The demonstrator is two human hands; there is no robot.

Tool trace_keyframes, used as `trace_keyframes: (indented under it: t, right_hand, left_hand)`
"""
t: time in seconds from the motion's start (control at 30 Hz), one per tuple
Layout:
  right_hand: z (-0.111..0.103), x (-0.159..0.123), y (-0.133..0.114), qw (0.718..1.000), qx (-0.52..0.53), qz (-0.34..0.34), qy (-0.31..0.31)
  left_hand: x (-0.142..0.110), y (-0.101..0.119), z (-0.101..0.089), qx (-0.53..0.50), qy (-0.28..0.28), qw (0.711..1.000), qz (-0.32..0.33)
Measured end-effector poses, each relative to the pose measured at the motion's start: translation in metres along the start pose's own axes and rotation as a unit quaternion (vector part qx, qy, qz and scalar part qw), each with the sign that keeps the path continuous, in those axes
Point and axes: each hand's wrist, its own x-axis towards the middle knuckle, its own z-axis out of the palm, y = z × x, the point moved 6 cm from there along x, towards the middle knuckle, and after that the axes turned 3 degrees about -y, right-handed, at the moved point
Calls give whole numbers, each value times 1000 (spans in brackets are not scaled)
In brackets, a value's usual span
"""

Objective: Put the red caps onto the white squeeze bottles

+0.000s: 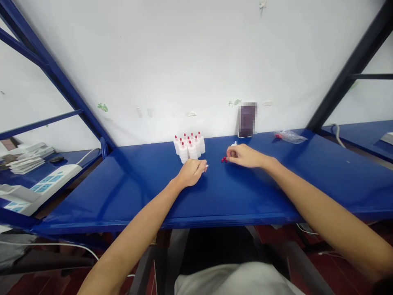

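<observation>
Bottles (193,149), small and whitish with pointed red caps, stand upright in a tight cluster towards the back of the blue worktop (138,192), just beyond the left hand (190,172). They look like light, thin-walled plastic: likely to give under a squeeze, easy to tip and perhaps a bit slick. The body just below the shoulder seems the best place to take one, with a gentle grip; the narrow tip would offer little hold.

The left hand's fingers are curled closed around something mostly hidden, a white tip (206,166) poking out past them. Loose red caps (224,159) lie in a little group between the hands, right by the right hand (244,155). Its fingers are bent with the thumb brought in low; I can't tell whether they pinch a cap. Just behind it, a white pointed piece (234,143) shows in part. Farther back, a dark-faced device (247,119) leans at the wall (172,61), and a clear bag (291,136) with something red in it lies to the right.
</observation>
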Motion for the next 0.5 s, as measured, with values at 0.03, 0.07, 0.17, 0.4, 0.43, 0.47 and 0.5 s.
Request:
trace_keyframes:
  t: [0.03, 0.07, 0.17, 0.4, 0.43, 0.47, 0.5]
  right_hand:
    - [0, -1, -10, 999, 12, -20, 23]
    - [2, -2, -21, 998, 32, -45, 36]
    - [17, -1, -53, 988, 105, -111, 28]
    - [32, -2, -67, 982, 119, -126, 71]
    - [33, -3, -68, 982, 115, -131, 69]
    - [34, -3, -69, 982, 112, -138, 69]
    - [35, -3, -70, 981, 112, -144, 72]
  left_hand:
    - [0, 1, 0, -6, 1, 1000, -1]
    - [0, 2, 0, -13, 3, 1000, 0]
    - [-1, 5, 0, -42, 12, 999, 9]
    - [-2, 5, -1, -79, 26, 996, 13]
    - [-2, 6, 0, -81, 24, 996, 16]
    - [-2, 6, 0, -84, 24, 996, 19]
    - [-2, 6, 0, -89, 24, 996, 19]
